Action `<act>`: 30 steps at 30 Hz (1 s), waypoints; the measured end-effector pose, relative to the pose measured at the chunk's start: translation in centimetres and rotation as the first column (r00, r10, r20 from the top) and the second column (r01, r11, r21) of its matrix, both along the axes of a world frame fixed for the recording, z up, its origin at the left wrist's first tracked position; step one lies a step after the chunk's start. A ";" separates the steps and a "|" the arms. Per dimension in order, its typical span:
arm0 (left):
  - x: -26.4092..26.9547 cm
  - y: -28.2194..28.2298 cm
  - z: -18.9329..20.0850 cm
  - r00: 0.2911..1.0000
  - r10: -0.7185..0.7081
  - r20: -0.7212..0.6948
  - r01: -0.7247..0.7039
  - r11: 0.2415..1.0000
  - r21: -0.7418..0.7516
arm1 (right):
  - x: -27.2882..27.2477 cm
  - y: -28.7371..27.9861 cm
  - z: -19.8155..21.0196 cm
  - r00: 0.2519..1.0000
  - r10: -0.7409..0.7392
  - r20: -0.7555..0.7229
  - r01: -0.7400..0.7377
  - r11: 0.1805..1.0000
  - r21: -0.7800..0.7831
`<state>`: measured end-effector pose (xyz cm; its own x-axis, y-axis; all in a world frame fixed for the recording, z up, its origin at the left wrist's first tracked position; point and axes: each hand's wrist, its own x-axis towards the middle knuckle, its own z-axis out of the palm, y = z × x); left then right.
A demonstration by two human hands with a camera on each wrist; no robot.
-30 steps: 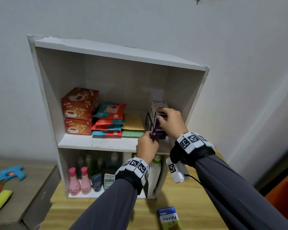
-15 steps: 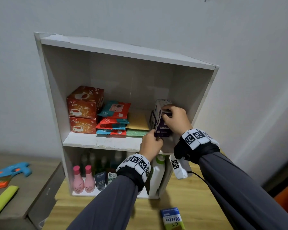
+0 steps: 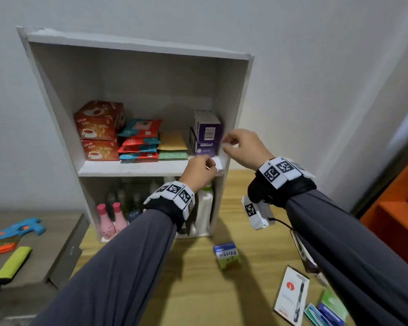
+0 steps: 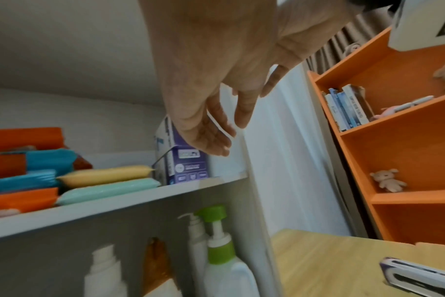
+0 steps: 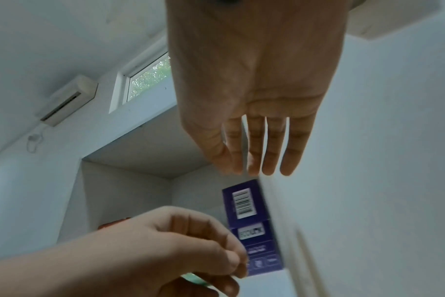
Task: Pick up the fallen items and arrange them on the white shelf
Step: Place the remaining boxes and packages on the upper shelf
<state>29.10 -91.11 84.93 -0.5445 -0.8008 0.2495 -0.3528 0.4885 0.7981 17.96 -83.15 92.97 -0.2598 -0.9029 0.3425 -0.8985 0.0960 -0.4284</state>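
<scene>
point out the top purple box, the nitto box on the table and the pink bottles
top purple box (image 3: 209, 132): head view, on its front face with the barcode.
Nitto box (image 3: 226, 254): head view, on its white lettered face.
pink bottles (image 3: 111, 220): head view, on the body of the left one, bottom shelf.

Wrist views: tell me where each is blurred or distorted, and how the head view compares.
Left wrist view: bottles in the lower compartment smeared, left hand soft; right wrist view: purple boxes blurred, only the barcode readable, walls bent by the wide lens; head view: sharper, shelf edges bowed, lower compartment shadowed.
</scene>
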 end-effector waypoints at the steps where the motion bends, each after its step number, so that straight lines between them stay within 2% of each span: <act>1: -0.4 0.9 -0.1 1.000 -0.020 0.016 0.020 1.000 -0.020 | -0.8 1.5 -0.2 1.000 -0.010 0.000 0.010 1.000 0.018; 10: -7.6 8.7 -2.9 0.971 -0.156 0.180 0.163 0.986 -0.029 | -10.7 13.0 -4.5 0.962 -0.269 0.035 0.257 0.946 0.198; 14: -11.4 11.3 -5.9 0.955 -0.164 0.246 0.167 0.986 0.012 | -15.8 16.1 -8.4 0.948 -0.317 0.020 0.295 0.901 0.319; 19: -15.4 14.8 -11.7 0.932 -0.120 0.341 0.091 0.991 0.100 | -22.0 17.9 -15.5 0.941 -0.335 0.038 0.270 0.817 0.510; 22: -16.8 17.8 -16.3 0.884 -0.135 0.448 0.062 0.983 0.173 | -24.4 18.2 -20.3 0.942 -0.327 0.079 0.218 0.772 0.597; 25: -17.1 20.9 -21.2 0.807 -0.223 0.547 0.063 0.953 0.296 | -25.8 18.0 -25.1 0.948 -0.302 0.104 0.159 0.729 0.666; 28: -16.8 23.6 -25.3 0.718 -0.266 0.643 0.096 0.953 0.286 | -26.4 17.8 -29.4 0.934 -0.346 0.086 0.198 0.705 0.681; 30: -16.7 25.1 -26.7 0.711 -0.249 0.658 0.093 0.960 0.263 | -26.4 17.8 -31.3 0.920 -0.383 0.087 0.221 0.689 0.691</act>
